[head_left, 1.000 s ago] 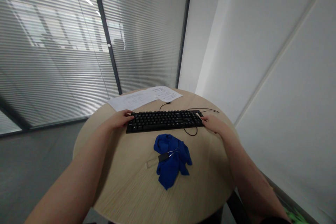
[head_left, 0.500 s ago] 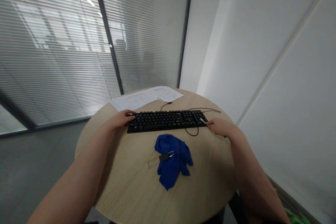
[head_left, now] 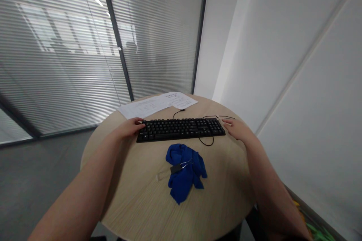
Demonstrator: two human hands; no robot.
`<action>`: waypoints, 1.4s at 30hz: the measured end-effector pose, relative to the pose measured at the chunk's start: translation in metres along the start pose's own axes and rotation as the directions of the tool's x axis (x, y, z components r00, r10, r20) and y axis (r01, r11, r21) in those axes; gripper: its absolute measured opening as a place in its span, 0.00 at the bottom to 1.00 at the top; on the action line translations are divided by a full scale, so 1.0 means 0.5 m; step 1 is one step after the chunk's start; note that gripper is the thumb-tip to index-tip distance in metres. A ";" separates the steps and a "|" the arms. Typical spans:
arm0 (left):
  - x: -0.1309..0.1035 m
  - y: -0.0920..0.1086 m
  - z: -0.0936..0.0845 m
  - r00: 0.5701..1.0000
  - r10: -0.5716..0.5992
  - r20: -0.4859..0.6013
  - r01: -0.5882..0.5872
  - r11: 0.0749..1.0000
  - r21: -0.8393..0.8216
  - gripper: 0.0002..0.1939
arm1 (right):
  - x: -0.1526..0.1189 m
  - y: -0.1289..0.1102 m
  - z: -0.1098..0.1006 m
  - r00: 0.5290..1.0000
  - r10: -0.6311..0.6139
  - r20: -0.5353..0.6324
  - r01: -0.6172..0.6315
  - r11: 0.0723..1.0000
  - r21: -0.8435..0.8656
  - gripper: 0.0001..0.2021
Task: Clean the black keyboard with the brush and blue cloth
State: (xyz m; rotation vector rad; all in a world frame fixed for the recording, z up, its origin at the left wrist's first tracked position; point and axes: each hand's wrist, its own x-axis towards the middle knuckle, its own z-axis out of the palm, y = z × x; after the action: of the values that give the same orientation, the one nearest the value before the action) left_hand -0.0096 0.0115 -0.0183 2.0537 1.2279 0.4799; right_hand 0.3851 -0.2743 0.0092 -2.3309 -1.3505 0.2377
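Keyboard [head_left: 181, 129], left edge pinched by left hand [head_left: 129, 128], right hand [head_left: 236, 128] pinching pale stick [head_left: 218, 117], open tabletop [head_left: 226, 175] at right

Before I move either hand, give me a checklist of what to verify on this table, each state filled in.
1. Left hand on the keyboard's left end: ok.
2. Right hand holding the small white-tipped tool: ok.
3. White tip clear of the cable behind the keyboard: cannot tell, they overlap in view.
4. Cable loop in front clear of the blue cloth: ok, a gap shows.
5. Blue cloth free of other things: not ok, a black-handled tool lies across it.
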 end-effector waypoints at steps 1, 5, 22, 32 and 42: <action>0.000 0.000 -0.001 1.000 -0.002 0.002 0.002 1.000 0.001 0.27 | 0.008 -0.001 0.009 1.000 -0.004 0.011 0.004 1.000 0.018 0.22; 0.002 -0.001 -0.001 1.000 -0.015 0.014 0.015 1.000 0.003 0.28 | 0.030 0.004 0.037 0.999 -0.028 0.015 0.027 0.999 0.047 0.20; -0.004 0.012 0.002 1.000 -0.024 0.017 0.025 0.999 -0.040 0.27 | 0.051 0.020 0.067 0.997 -0.055 0.048 0.057 0.997 -0.048 0.20; -0.001 0.002 0.000 1.000 -0.011 0.014 0.011 1.000 0.019 0.28 | 0.030 0.010 0.055 0.994 0.039 0.106 -0.028 0.994 -0.104 0.19; 0.019 -0.017 0.003 0.999 0.007 0.034 -0.008 1.000 0.028 0.30 | 0.013 -0.001 0.040 0.971 0.139 0.194 -0.116 0.985 -0.125 0.21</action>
State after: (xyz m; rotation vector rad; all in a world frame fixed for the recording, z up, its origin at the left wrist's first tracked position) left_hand -0.0093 0.0219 -0.0255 2.0824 1.2132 0.4318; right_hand 0.3810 -0.2628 -0.0082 -2.5498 -1.3378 0.4599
